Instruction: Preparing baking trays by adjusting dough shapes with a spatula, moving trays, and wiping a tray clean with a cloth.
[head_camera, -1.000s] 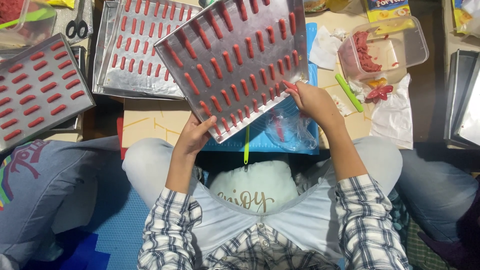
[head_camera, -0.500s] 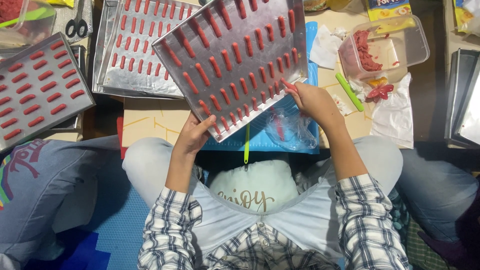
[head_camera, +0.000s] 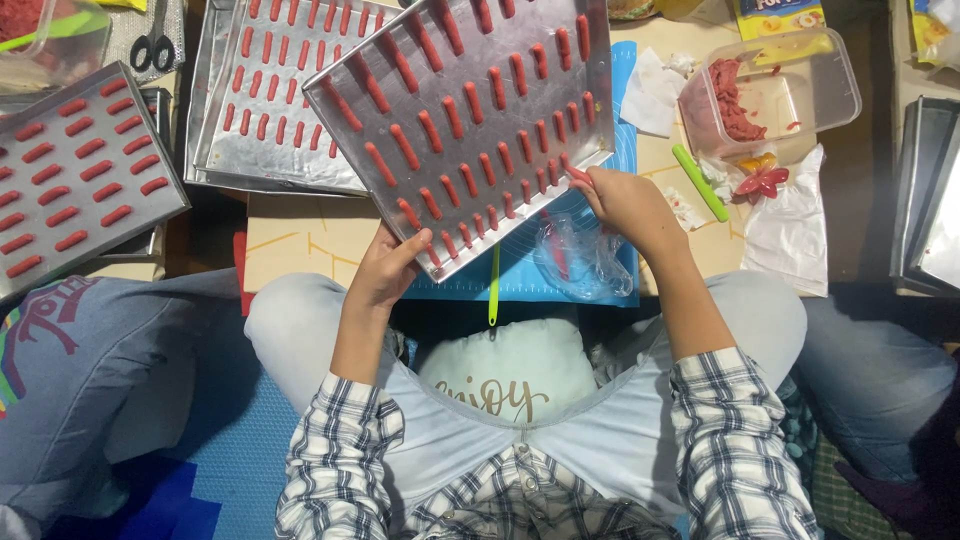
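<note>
Light falls from overhead, warm and fairly bright, and the tilted metal tray (head_camera: 470, 120) catches it in soft grey sheens rather than hard glare. The clear plastic bag (head_camera: 580, 255) glints in places. Under the tray and along the lap the shadows go deep, nearly black. The picture is sharp in the middle; the corners darken and lines bend slightly outward there.

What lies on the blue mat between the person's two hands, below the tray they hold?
In the head view, between the left hand and right hand, a green stick and crumpled clear plastic bag lie on the blue mat.
</note>
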